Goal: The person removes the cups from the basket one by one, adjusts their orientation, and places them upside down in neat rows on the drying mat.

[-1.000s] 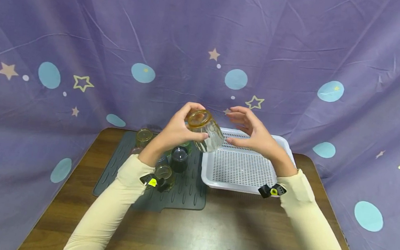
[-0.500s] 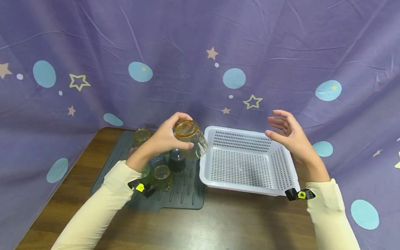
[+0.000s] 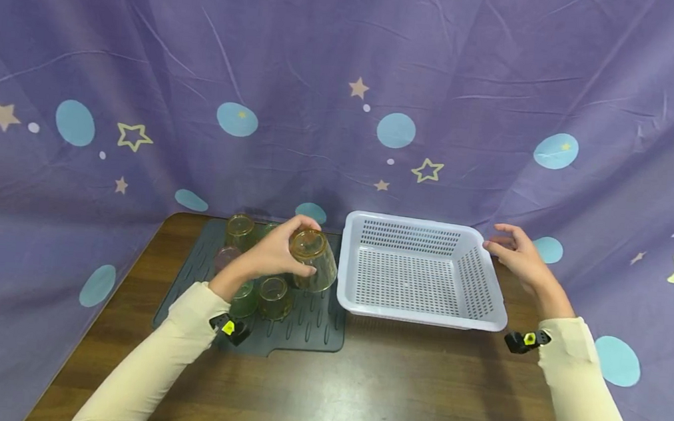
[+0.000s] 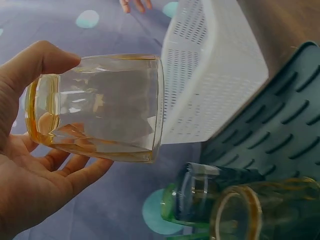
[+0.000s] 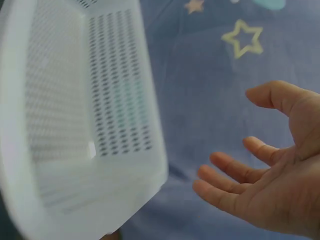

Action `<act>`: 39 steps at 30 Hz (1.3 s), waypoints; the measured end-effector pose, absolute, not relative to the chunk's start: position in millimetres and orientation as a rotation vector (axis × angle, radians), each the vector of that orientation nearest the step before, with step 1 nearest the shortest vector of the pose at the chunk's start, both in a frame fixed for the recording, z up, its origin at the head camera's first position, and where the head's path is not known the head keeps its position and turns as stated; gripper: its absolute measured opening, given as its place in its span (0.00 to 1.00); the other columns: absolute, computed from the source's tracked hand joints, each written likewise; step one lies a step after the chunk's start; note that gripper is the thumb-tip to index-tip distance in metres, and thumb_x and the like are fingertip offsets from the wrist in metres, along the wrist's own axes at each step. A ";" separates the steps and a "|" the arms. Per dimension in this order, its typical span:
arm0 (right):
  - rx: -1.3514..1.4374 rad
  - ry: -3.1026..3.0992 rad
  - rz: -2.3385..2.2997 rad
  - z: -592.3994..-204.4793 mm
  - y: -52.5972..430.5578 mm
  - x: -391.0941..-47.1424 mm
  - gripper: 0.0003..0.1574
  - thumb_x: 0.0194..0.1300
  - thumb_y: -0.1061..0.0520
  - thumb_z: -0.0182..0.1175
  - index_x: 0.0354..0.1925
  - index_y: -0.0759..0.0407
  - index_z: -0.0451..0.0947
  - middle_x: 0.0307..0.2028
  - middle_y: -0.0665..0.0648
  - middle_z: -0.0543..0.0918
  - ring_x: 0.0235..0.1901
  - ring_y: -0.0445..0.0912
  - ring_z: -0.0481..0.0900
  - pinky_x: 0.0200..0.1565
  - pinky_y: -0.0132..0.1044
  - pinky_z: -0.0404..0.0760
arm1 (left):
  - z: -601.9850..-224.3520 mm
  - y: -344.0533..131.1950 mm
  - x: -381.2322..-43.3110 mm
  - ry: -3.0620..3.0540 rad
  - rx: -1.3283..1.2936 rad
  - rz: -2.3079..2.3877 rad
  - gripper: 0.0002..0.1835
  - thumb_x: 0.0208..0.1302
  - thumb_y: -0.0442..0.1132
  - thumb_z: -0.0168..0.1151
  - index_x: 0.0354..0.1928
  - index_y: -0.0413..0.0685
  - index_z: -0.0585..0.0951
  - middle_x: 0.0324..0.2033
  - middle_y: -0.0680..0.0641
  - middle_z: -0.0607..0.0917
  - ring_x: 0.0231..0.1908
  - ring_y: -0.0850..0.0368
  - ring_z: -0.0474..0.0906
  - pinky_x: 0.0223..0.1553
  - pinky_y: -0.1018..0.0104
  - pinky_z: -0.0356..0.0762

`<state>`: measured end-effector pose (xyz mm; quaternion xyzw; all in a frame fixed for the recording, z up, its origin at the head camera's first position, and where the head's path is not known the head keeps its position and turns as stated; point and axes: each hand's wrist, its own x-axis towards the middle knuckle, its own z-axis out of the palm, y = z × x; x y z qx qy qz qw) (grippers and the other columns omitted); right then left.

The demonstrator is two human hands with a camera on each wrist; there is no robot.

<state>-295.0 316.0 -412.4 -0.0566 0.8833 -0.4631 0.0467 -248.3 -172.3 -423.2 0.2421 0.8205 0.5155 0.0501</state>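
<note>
My left hand (image 3: 273, 253) grips an amber-tinted drinking glass (image 3: 321, 269) near its base. The glass is upside down, its mouth tilted down over the right part of the grey-green draining mat (image 3: 317, 332). In the left wrist view the thumb lies along one side of the glass (image 4: 110, 107) and the fingers along the other. Several more upturned glasses stand on the mat, among them an amber one (image 3: 275, 299) and a green one (image 3: 243, 301); my left hand and forearm partly hide them. My right hand (image 3: 519, 256), fingers loosely bent, holds nothing beside the basket's back right corner.
A white perforated plastic basket (image 3: 418, 318) stands right of the mat, with nothing in it. Both rest on a brown wooden table (image 3: 393, 389). Behind the table hangs a purple curtain (image 3: 302, 54) with stars and dots.
My left hand has carried the amber glass left and down, from near the basket to over the mat. My right hand has moved right, away from the glass, and lowered beside the basket.
</note>
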 end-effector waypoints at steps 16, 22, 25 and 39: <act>0.037 2.485 -1.373 -465.5 347.9 -301.6 0.49 0.78 0.50 0.50 0.76 0.76 0.38 0.70 0.84 0.57 0.68 0.74 0.63 0.56 0.48 0.82 | -447.5 -172.5 -243.9 2.512 0.762 1.444 0.40 0.45 0.29 0.79 0.62 0.46 0.71 0.59 0.44 0.77 0.59 0.47 0.76 0.61 0.50 0.75; 0.070 2.415 -1.393 -472.7 350.9 -303.9 0.48 0.79 0.50 0.48 0.77 0.75 0.35 0.70 0.82 0.55 0.69 0.73 0.63 0.55 0.49 0.84 | -447.6 -170.5 -243.5 2.503 0.743 1.428 0.40 0.43 0.27 0.79 0.62 0.46 0.71 0.59 0.45 0.78 0.58 0.49 0.77 0.61 0.52 0.76; 0.076 2.386 -1.397 -476.2 352.5 -306.4 0.46 0.80 0.51 0.46 0.77 0.75 0.35 0.69 0.81 0.57 0.65 0.66 0.70 0.52 0.44 0.85 | -448.6 -169.9 -244.1 2.513 0.766 1.416 0.40 0.43 0.27 0.79 0.62 0.44 0.72 0.58 0.44 0.78 0.57 0.48 0.78 0.61 0.51 0.76; 0.100 2.364 -1.381 -478.7 353.4 -311.8 0.34 0.78 0.61 0.44 0.70 0.84 0.53 0.34 0.48 0.84 0.33 0.35 0.80 0.37 0.33 0.82 | -459.6 -164.4 -246.3 2.595 0.792 1.321 0.40 0.38 0.25 0.79 0.58 0.44 0.74 0.55 0.43 0.80 0.56 0.46 0.78 0.60 0.50 0.77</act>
